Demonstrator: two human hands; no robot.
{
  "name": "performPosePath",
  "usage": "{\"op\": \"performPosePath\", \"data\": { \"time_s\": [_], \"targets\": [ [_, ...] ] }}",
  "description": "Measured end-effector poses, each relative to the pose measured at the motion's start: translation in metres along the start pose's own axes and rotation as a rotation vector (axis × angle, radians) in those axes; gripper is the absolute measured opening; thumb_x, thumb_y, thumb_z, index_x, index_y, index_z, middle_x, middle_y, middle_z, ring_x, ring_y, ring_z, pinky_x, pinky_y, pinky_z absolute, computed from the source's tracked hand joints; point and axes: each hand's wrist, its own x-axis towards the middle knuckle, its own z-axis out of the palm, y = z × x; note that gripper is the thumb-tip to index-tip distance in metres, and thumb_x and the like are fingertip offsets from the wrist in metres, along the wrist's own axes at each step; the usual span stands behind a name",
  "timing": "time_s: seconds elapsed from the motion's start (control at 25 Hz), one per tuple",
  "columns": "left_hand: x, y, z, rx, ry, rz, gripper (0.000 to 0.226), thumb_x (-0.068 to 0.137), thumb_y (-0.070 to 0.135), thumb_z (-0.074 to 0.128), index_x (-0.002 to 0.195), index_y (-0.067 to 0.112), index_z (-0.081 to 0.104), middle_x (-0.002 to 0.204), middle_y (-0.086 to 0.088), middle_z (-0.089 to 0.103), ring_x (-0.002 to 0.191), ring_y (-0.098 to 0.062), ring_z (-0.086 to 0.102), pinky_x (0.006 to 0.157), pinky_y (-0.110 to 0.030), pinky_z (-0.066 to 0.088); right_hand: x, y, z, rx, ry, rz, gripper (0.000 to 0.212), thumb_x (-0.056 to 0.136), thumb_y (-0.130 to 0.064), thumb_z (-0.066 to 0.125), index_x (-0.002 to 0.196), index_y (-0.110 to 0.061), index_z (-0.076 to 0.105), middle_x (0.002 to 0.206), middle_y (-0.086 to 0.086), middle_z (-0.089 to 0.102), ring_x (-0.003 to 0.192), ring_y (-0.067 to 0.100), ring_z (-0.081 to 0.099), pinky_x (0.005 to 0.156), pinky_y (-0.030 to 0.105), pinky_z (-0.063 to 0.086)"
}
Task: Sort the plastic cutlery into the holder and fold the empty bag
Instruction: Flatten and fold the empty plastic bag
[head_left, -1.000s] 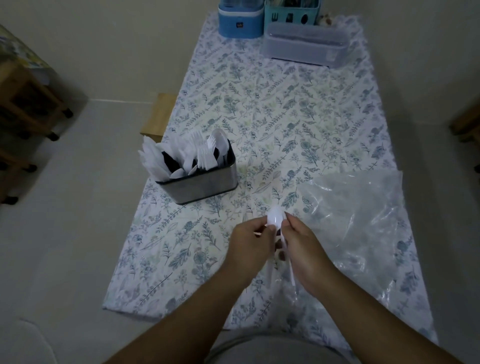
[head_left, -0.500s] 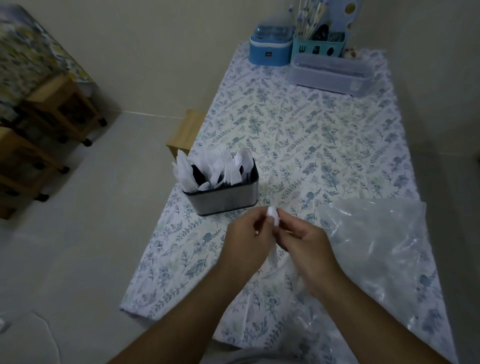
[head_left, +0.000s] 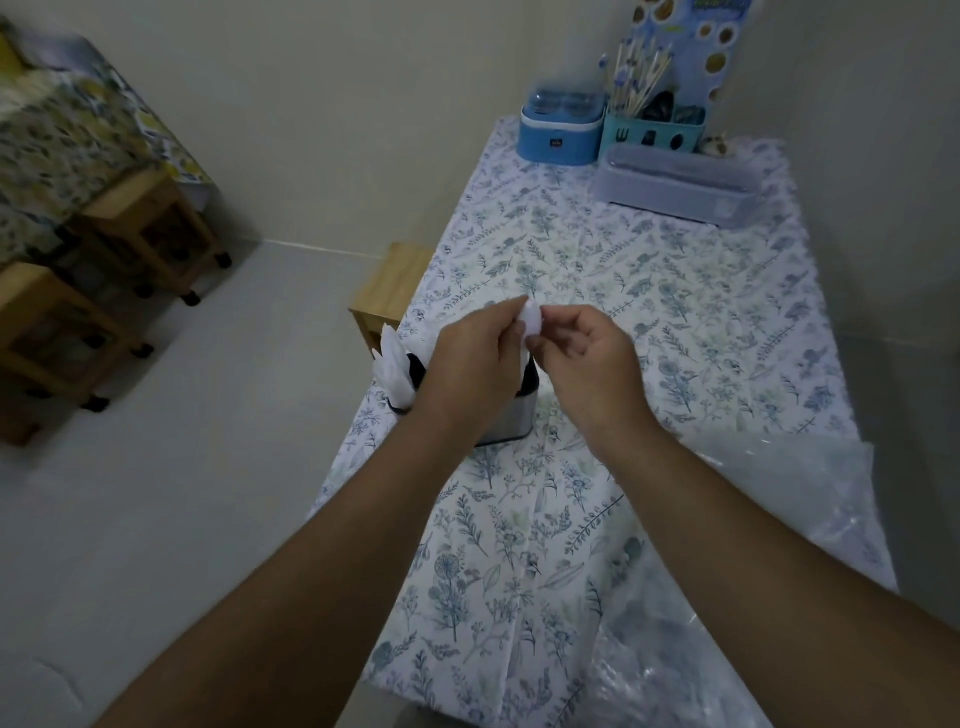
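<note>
A white plastic spoon (head_left: 532, 325) is pinched at its bowl between my left hand (head_left: 470, 364) and my right hand (head_left: 584, 358), directly above the metal cutlery holder (head_left: 511, 423). My hands hide most of the holder; white plastic cutlery (head_left: 395, 366) sticks out of its left end. The clear plastic bag (head_left: 753, 545) lies flat and crumpled on the floral tablecloth (head_left: 649, 291) at the lower right, under my right forearm.
At the table's far end stand a blue box (head_left: 561, 127), a teal caddy (head_left: 654, 130) with sticks, and a clear lidded container (head_left: 675, 184). A small wooden stool (head_left: 389, 288) sits by the table's left edge. Wooden carts (head_left: 145, 228) stand on the floor at left.
Both hands have carried the spoon away from the bag and up over the holder. The camera has tilted up and to the left.
</note>
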Motion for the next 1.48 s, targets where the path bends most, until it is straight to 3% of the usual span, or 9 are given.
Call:
{"op": "performPosePath", "data": {
  "time_s": [0.2,0.44,0.52,0.72,0.88,1.04,1.2,1.36,1.48],
  "targets": [
    [-0.040,0.007,0.026,-0.006,0.079,0.089,0.033,0.100,0.016,0.056,0.132,0.016,0.061,0.125,0.000,0.063,0.120,-0.013,0.055,0.101,-0.023,0.042,-0.043,0.029,-0.045,-0.313,-0.057,0.009,0.037,0.097,-0.025,0.067,0.133,-0.031,0.063,0.123,-0.014,0.067,0.105,-0.006,0.062,0.080,0.008,0.047],
    [-0.155,0.000,0.142,-0.049,-0.564,0.333,0.041,0.094,0.016,0.059,0.135,0.015,0.059,0.138,-0.004,0.059,0.130,-0.017,0.049,0.116,-0.027,0.034,-0.168,0.110,-0.163,-0.853,0.401,-0.145,0.018,0.082,-0.013,0.069,0.098,-0.023,0.070,0.096,-0.003,0.062,0.094,0.023,0.059,0.088,0.034,0.046],
    [-0.177,-0.012,0.170,0.064,-0.774,0.404,0.068,0.095,0.029,0.057,0.156,0.015,0.032,0.163,-0.007,0.031,0.151,-0.021,0.026,0.124,-0.026,0.015,-0.198,0.152,-0.174,-0.969,0.319,0.087,0.038,0.076,-0.010,0.077,0.111,-0.023,0.066,0.117,0.005,0.058,0.110,0.031,0.059,0.097,0.043,0.048],
    [-0.212,-0.042,0.170,0.429,-0.890,0.389,0.101,0.083,0.069,0.048,0.161,0.021,0.004,0.168,-0.001,-0.001,0.155,-0.022,0.002,0.123,-0.039,0.020,-0.247,0.199,-0.177,-0.988,-0.132,0.387,0.074,0.095,-0.050,0.054,0.158,-0.043,0.015,0.165,-0.003,0.019,0.150,0.023,0.023,0.121,0.034,0.023],
    [-0.226,-0.031,0.155,0.447,-0.707,0.425,0.092,0.067,0.067,0.056,0.142,0.014,0.052,0.144,-0.011,0.056,0.126,-0.030,0.060,0.094,-0.041,0.056,-0.245,0.186,-0.178,-1.071,-0.190,0.327,0.090,0.087,-0.057,0.057,0.160,-0.038,0.009,0.148,-0.007,0.036,0.135,0.021,0.036,0.108,0.034,0.037],
    [-0.182,-0.009,0.162,0.280,-0.455,0.475,0.049,0.078,0.039,0.079,0.118,0.016,0.062,0.123,-0.008,0.060,0.116,-0.025,0.054,0.095,-0.040,0.055,-0.218,0.175,-0.176,-1.122,-0.033,0.157,0.081,0.065,-0.033,0.090,0.137,-0.031,0.054,0.128,0.004,0.055,0.117,0.030,0.055,0.090,0.040,0.054],
    [-0.131,-0.002,0.186,0.512,-0.692,0.440,0.121,0.068,0.051,0.086,0.158,0.020,0.012,0.167,-0.017,0.008,0.154,-0.035,0.009,0.123,-0.043,0.020,-0.171,0.166,-0.183,-1.129,-0.087,0.111,0.105,0.052,-0.022,0.100,0.143,-0.030,0.047,0.152,0.014,0.034,0.141,0.034,0.034,0.095,0.046,0.057],
    [-0.083,-0.007,0.208,0.728,-0.829,0.365,0.166,0.043,0.075,0.083,0.155,0.018,-0.026,0.163,-0.022,-0.023,0.151,-0.041,-0.016,0.122,-0.050,0.004,-0.132,0.165,-0.193,-1.207,-0.263,0.340,0.140,0.059,-0.034,0.097,0.158,-0.040,-0.001,0.166,0.011,-0.018,0.155,0.032,-0.001,0.102,0.044,0.051],
    [-0.064,-0.016,0.217,0.789,-0.924,0.239,0.178,0.029,0.083,0.081,0.150,0.021,-0.035,0.159,-0.018,-0.035,0.146,-0.047,-0.026,0.118,-0.059,-0.007,-0.113,0.170,-0.200,-1.237,-0.300,0.467,0.149,0.060,-0.032,0.097,0.155,-0.043,-0.016,0.166,0.009,-0.026,0.156,0.032,-0.004,0.109,0.049,0.042]
  ]
}}
